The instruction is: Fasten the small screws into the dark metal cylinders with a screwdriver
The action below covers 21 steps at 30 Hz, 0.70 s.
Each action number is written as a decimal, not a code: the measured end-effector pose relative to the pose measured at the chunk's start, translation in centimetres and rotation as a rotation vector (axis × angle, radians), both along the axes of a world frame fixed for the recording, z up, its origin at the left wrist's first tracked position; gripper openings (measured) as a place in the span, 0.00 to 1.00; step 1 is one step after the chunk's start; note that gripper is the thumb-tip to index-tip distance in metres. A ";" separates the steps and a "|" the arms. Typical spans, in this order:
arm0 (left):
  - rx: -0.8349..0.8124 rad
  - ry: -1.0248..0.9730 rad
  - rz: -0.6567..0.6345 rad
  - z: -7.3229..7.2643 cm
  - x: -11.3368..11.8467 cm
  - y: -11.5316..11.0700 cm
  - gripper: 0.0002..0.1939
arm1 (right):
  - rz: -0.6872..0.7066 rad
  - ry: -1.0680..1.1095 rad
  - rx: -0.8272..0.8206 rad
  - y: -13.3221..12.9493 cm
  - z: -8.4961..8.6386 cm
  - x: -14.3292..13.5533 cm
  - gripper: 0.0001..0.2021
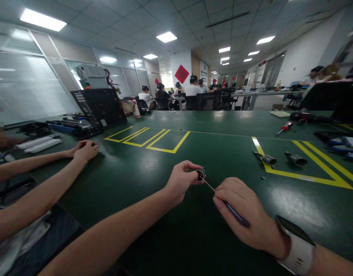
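Note:
My left hand (180, 182) is closed on a small round metal cup (203, 171), pinched between thumb and fingers with its hollow mouth facing me. A screwdriver (237, 215) with a dark handle and thin shaft is gripped in my right hand (242, 207). Its shaft points up and left, and the tip reaches into the mouth of the cup. Whether it touches anything inside is hidden. To the right, two metal hole saws, a nearer-left one (268, 160) and another (297, 160), lie on the green table (222, 153) by yellow tape. A tiny dark piece (263, 178) rests near them.
A co-worker's hands (86, 149) rest on the table at left, near white rolls (43, 145). Behind them stands a black computer case (100, 107). At far right lie a red-handled screwdriver (286, 126), a black power tool (308, 116) and blue-handled tools (344, 147).

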<state>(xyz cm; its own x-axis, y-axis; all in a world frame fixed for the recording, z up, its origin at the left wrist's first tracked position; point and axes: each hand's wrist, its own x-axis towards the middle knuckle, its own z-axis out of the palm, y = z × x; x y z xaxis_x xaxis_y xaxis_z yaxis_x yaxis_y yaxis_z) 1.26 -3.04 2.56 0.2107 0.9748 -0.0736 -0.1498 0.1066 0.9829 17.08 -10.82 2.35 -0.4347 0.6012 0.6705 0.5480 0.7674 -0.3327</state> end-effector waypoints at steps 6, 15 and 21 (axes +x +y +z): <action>-0.003 -0.041 -0.059 -0.3 0.2 -0.7 0.09 | -0.125 0.028 0.100 0.4 -0.6 0.2 0.10; -0.047 -0.053 -0.264 -0.8 0.8 -2.3 0.22 | -0.137 -0.153 -0.014 1.7 -1.2 0.4 0.13; -0.037 -0.051 -0.298 -0.2 0.6 -2.3 0.25 | -0.183 -0.049 0.002 2.6 -0.7 1.4 0.08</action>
<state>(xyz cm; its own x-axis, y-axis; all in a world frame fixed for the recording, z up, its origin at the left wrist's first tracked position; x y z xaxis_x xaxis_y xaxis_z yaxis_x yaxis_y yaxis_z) 1.86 -5.29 2.38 0.4914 0.8662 -0.0903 -0.1555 0.1893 0.9695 18.47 -8.22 1.64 -0.3502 0.6722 0.6523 0.6942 0.6538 -0.3012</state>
